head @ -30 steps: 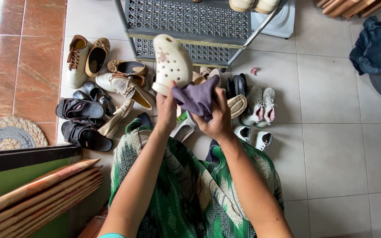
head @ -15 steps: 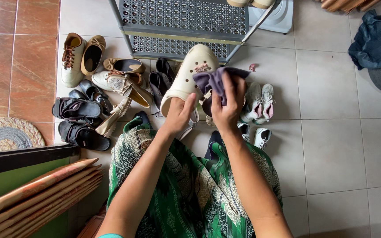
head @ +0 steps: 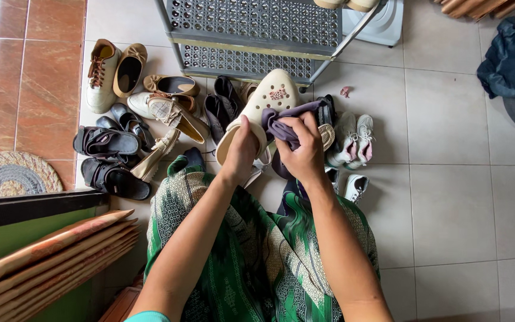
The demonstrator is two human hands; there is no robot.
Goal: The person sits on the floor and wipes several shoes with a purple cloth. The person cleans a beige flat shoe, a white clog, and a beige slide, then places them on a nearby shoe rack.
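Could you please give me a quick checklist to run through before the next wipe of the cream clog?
1. Left hand grips the cream clog at its heel end: ok.
2. Right hand holds the purple cloth: ok.
3. Cloth touches the clog: ok.
4. Clog's top faces the camera: ok.
5. Sole clean: cannot tell, hidden.
6. Floor around the knees free: not ok, shoes such as the black sandals crowd it.

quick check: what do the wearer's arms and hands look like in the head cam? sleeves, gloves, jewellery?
Both forearms are bare from above the elbow down. No gloves on the left hand or right hand; no watch, bracelet or ring shows. The one trace of a sleeve is a turquoise edge at the bottom of the frame on the left arm. The right arm's sleeve is out of view.
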